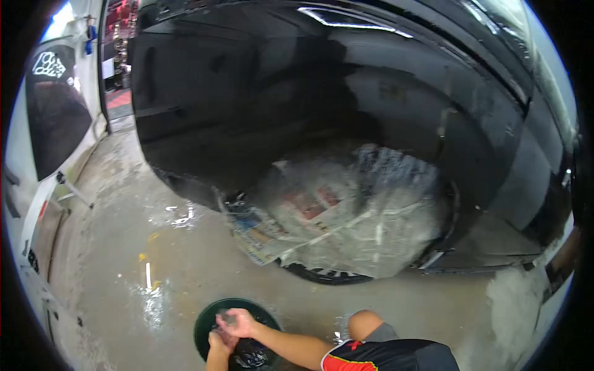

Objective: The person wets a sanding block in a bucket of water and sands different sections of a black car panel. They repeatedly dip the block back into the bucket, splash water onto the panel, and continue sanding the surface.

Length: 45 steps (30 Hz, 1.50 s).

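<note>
Hands [238, 323] apparently together over green bucket [205, 324]

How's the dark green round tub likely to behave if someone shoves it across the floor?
Probably heavy for its size: the dark green round tub shows bright glints inside, apparently off liquid. That liquid would likely slosh, maybe over the rim, on a hard shove. The grey floor looks wet and shiny, so the tub may slide fairly easily.

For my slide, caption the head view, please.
Left hand and right hand together over a green bucket beside a black car, its wheel partly covered in plastic.
</note>
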Each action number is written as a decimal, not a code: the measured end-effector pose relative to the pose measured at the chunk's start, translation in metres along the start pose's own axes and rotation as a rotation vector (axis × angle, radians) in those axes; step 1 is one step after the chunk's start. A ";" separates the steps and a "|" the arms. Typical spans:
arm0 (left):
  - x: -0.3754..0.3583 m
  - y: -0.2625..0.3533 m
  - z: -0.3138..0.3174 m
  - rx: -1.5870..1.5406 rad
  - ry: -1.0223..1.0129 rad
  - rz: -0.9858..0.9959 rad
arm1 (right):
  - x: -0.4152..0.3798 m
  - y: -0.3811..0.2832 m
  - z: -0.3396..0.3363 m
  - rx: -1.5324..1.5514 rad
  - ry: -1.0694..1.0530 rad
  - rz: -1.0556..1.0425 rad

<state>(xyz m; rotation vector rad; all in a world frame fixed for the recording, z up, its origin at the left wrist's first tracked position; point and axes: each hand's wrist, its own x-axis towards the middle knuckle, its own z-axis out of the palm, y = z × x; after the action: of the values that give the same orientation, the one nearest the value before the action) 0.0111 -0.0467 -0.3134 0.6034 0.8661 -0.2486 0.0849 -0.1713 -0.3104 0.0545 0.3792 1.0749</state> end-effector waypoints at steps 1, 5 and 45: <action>-0.030 0.006 0.035 -0.151 -0.239 0.035 | -0.006 0.018 0.040 0.058 -0.030 -0.031; -0.009 0.022 0.115 -0.101 -0.453 0.339 | -0.054 0.014 0.265 0.041 -0.238 -0.266; 0.001 -0.100 0.154 1.926 0.342 1.578 | -0.745 -0.188 0.579 -3.867 0.755 -1.987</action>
<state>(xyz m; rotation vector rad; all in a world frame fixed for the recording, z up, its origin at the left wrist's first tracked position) 0.0665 -0.2180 -0.2770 2.9269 -0.0587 0.6357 0.1229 -0.8260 0.3933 1.9532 0.8930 1.2523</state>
